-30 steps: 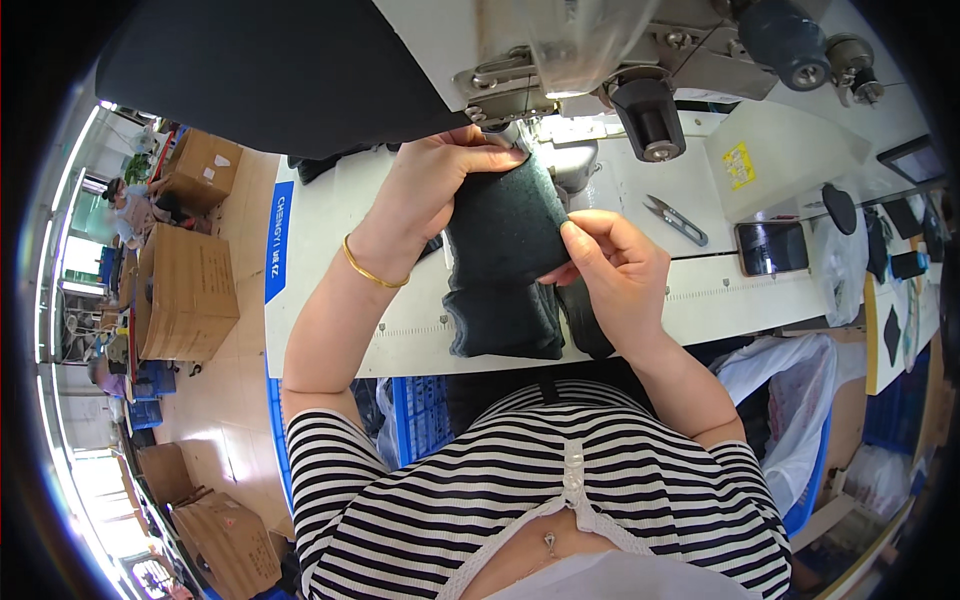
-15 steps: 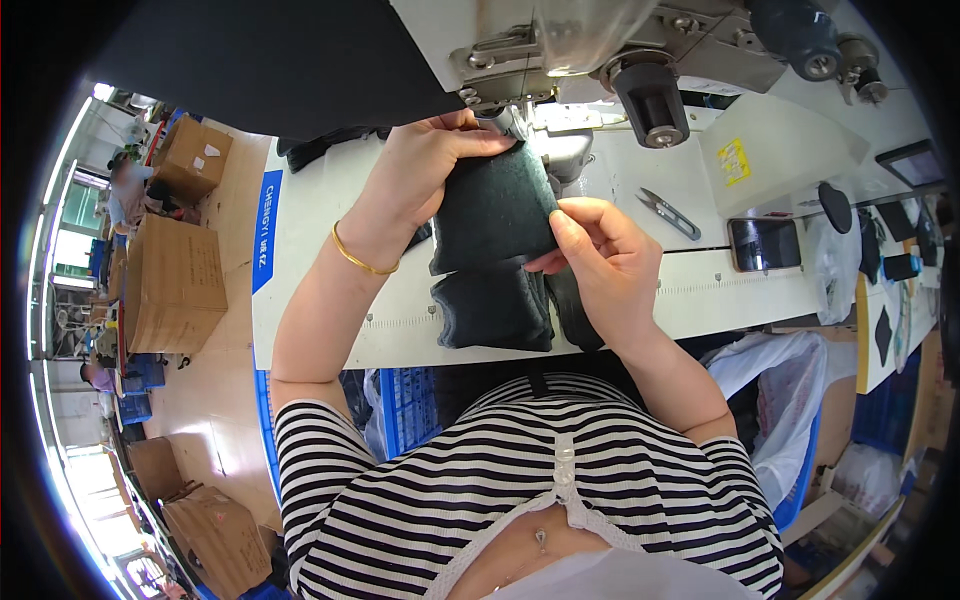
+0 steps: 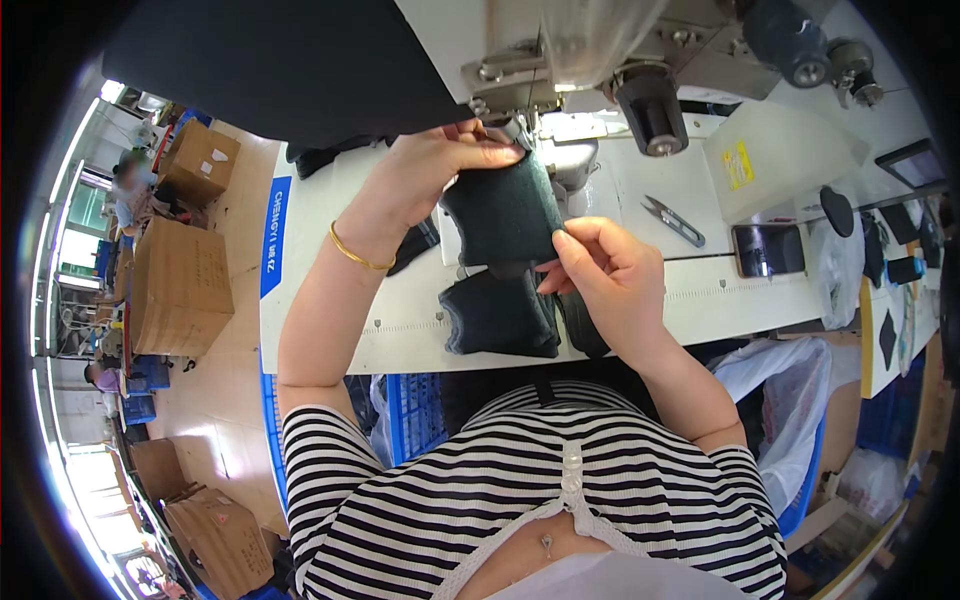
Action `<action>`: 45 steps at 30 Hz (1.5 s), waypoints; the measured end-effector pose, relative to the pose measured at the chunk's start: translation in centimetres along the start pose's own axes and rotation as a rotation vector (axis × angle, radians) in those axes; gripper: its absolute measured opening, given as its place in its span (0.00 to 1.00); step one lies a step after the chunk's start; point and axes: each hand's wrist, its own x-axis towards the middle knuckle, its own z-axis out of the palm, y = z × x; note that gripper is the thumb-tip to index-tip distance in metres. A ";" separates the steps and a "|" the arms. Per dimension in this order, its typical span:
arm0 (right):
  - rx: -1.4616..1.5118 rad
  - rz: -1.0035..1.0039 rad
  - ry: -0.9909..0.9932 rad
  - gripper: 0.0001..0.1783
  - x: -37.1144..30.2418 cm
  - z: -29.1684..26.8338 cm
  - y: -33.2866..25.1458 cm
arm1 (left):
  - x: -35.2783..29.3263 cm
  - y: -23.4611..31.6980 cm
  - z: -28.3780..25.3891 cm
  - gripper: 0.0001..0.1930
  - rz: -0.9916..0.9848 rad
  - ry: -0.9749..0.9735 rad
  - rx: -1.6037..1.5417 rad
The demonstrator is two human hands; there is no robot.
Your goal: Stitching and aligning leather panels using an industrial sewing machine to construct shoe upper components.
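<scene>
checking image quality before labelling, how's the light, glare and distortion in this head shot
Head view: strong fisheye, the white table edge bows and corners go black; windows at the left rim blow out; the dark fabric piece between left hand and right hand is sharp but shows little texture.

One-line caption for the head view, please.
Both hands, left hand and right hand, hold a dark fabric piece at a sewing machine, above a stack of dark fabric pieces.

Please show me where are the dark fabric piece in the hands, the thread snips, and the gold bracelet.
dark fabric piece [image 3: 503, 215], head view, middle of the cloth.
thread snips [image 3: 673, 220], head view, between blades and handle.
gold bracelet [image 3: 355, 256], head view, the band on the left wrist.
</scene>
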 end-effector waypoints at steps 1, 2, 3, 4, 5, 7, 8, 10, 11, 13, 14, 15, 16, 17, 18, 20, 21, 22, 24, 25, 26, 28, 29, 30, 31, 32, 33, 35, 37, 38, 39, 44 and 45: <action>0.002 -0.015 0.001 0.08 0.0 0.0 0.0 | 0.1 0.1 0.0 0.09 0.011 -0.041 0.007; -0.013 0.002 0.003 0.07 -0.1 0.0 0.0 | 0.1 0.1 -0.1 0.09 0.018 -0.078 0.011; -0.016 -0.009 -0.013 0.07 0.0 -0.1 0.0 | 0.2 0.0 -0.2 0.09 0.030 -0.065 0.018; 0.009 0.002 0.009 0.06 -0.1 0.1 0.0 | 0.3 -0.3 0.0 0.09 -0.036 -0.073 0.047; 0.040 0.043 0.022 0.06 -0.1 0.1 0.0 | 0.2 -0.4 -0.2 0.09 -0.061 -0.082 0.047; 0.039 0.056 0.030 0.07 -0.2 0.2 -0.2 | 0.3 -0.8 0.0 0.10 -0.051 -0.030 0.064; -0.023 0.057 0.043 0.08 -0.2 0.4 -0.2 | 0.2 -1.0 0.1 0.11 -0.020 0.004 0.111; -0.061 0.039 0.087 0.08 -0.3 0.7 -0.3 | 0.5 -1.2 0.3 0.12 0.073 -0.020 0.099; -0.057 0.031 0.097 0.08 -0.3 0.6 -0.3 | 0.7 -1.3 0.4 0.11 0.046 -0.009 0.043; -0.044 -0.012 0.053 0.08 -0.2 0.6 -0.2 | 0.9 -1.4 0.8 0.11 0.112 0.032 -0.019; -0.042 -0.009 0.061 0.08 -0.3 0.5 -0.1 | 0.9 -1.5 1.0 0.11 0.146 0.043 -0.044; -0.077 0.033 0.103 0.09 0.0 0.7 0.2 | 1.0 -1.5 1.1 0.11 0.165 0.043 -0.067; -0.060 0.009 0.069 0.09 -0.1 0.6 0.4 | 1.0 -1.7 1.2 0.11 0.183 0.009 -0.163; -0.063 -0.015 0.075 0.09 -0.2 0.6 0.7 | 1.0 -1.8 1.3 0.11 0.179 0.031 -0.173; -0.065 -0.025 0.087 0.10 -0.2 0.6 0.9 | 1.2 -1.9 1.3 0.10 0.189 0.023 -0.140; -0.068 -0.036 0.086 0.10 -0.2 0.4 1.1 | 1.4 -2.1 1.0 0.08 0.193 0.010 -0.073; -0.075 -0.052 0.085 0.09 -0.2 0.4 1.1 | 1.4 -2.2 0.8 0.07 0.204 0.007 -0.055; -0.091 -0.044 0.083 0.09 -0.2 0.3 1.0 | 1.5 -2.3 0.7 0.07 0.172 0.018 -0.024; -0.100 -0.014 0.085 0.09 -0.4 0.2 0.9 | 1.3 -2.6 0.6 0.07 0.146 0.031 -0.005; -0.097 -0.035 0.087 0.09 -0.1 0.3 0.9 | 1.2 -2.6 0.4 0.08 0.164 0.015 0.015; -0.088 -0.045 0.082 0.09 -0.1 0.2 0.9 | 1.0 -2.5 0.2 0.09 0.179 -0.003 0.032; -0.100 -0.058 0.066 0.09 -0.1 0.2 0.8 | 0.6 -2.2 -0.1 0.09 0.185 -0.029 0.028; -0.098 -0.063 0.062 0.09 -0.1 0.2 0.8 | 0.5 -1.9 -0.2 0.09 0.198 -0.017 0.041; -0.103 -0.065 0.064 0.09 -0.1 0.2 0.9 | 0.3 -1.7 -0.3 0.09 0.182 -0.023 0.041; -0.108 -0.067 0.064 0.09 -0.1 0.1 0.9 | 0.3 -1.7 -0.2 0.09 0.149 -0.038 0.032; -0.103 -0.073 0.057 0.09 -0.1 0.1 1.0 | 0.3 -1.7 -0.2 0.09 0.169 -0.019 0.046; -0.096 -0.067 0.058 0.09 -0.1 0.1 1.1 | 0.4 -1.8 -0.2 0.10 0.167 -0.018 0.090; -0.095 -0.058 0.053 0.09 0.0 0.1 1.1 | 0.6 -2.5 -0.8 0.12 0.165 -0.010 0.126; -0.111 -0.085 0.050 0.09 0.0 0.2 1.0 | 0.5 -3.5 -2.6 0.25 0.058 0.239 0.216; -0.113 -0.079 0.045 0.09 0.0 0.2 0.9 | 0.0 -4.1 -4.5 0.32 0.018 0.336 0.129; -0.108 -0.069 0.057 0.09 -0.1 0.2 0.8 | -0.4 -4.5 -6.7 0.40 -0.006 0.416 0.042; -0.144 -0.017 0.110 0.09 -0.2 0.0 0.7 | -6.6 -5.0 -23.1 0.45 -0.323 0.865 0.437; -0.126 -0.027 0.095 0.09 -0.1 0.0 0.8 | -7.7 -5.3 -25.0 0.46 -0.215 0.905 0.481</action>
